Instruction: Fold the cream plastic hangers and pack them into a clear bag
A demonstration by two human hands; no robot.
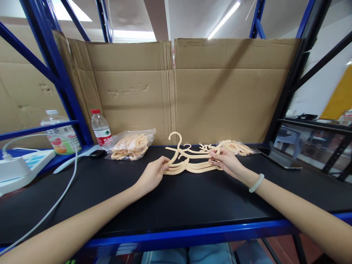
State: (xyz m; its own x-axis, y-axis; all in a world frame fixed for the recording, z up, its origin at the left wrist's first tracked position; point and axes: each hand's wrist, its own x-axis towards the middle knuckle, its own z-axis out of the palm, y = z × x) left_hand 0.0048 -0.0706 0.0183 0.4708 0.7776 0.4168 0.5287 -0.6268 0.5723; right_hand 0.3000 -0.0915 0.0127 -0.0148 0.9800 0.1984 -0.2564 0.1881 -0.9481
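A beige plastic clothes hanger (199,156) is raised at an angle in the middle, its hook pointing up and to the left. My left hand (154,174) is closed at its lower left part, close to the stack below, so which hanger the fingertips touch is partly hidden. At the other end, the fingers of my right hand (228,162) pinch the same hanger; a beaded bracelet circles that wrist. Beneath lies a stack of similar hangers (176,170) on the black tabletop, hooks pointing away from me. Small branching beige pieces (206,147) lie just behind.
Clear bags of beige parts stand at the back left (132,145) and back right (238,147). A red-capped bottle (101,128), a power strip (16,170) and its white cable occupy the left. A dark tablet-like device (280,159) lies right. Cardboard (233,95) walls the back.
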